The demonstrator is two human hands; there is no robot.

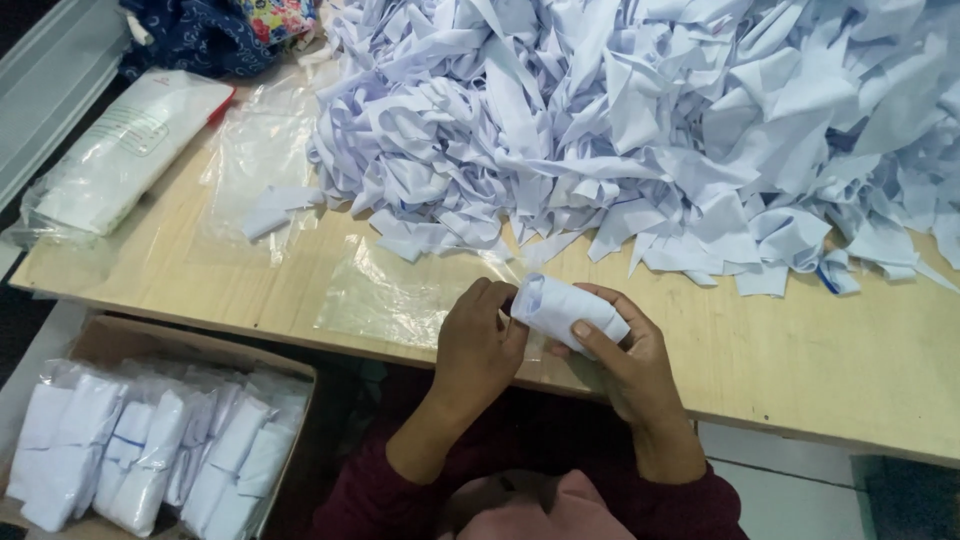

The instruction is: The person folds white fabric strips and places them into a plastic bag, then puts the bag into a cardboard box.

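Observation:
My left hand (478, 345) and my right hand (625, 360) meet at the near edge of the wooden table (800, 350). Between them they hold a folded bundle of pale white cloth (565, 308). The right thumb presses on top of the bundle, and the left fingers curl around its left end. A clear plastic bag (390, 295) lies flat on the table just left of my left hand. Behind the hands a large heap of loose white cloth pieces (640, 130) covers the far half of the table.
A cardboard box (130, 345) below the table's left end holds several bagged white bundles (150, 450). More clear bags (255, 160) and a filled plastic packet (125, 150) lie at the left. Dark patterned fabric (215, 30) sits at the far left corner.

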